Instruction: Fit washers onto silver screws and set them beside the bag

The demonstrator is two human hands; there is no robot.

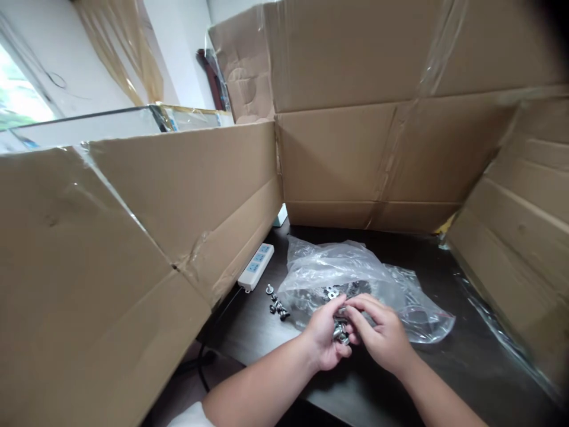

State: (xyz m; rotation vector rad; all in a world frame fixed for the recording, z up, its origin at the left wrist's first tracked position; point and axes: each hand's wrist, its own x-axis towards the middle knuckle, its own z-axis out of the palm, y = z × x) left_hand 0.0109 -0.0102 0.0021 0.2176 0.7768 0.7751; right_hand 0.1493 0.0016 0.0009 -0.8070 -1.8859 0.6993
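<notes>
My left hand point(324, 337) is cupped with its palm up, and its fingers curl around several shiny metal screws point(340, 333). Against its fingertips, my right hand point(383, 335) is closed in a pinch; what lies between those fingers is too small to make out. Just behind both hands spreads a clear plastic bag point(333, 261), with flat washers point(331, 292) showing in its mouth. To the left of the bag, a small heap of screws point(278, 307) lies loose on the dark table point(275, 332).
Cardboard panels point(338, 154) stand around the table at the left, back and right. A white power strip point(256, 267) rests along the left panel. Dark cables point(202, 362) hang below the table's left edge. A second bag point(427, 317) part lies at the right.
</notes>
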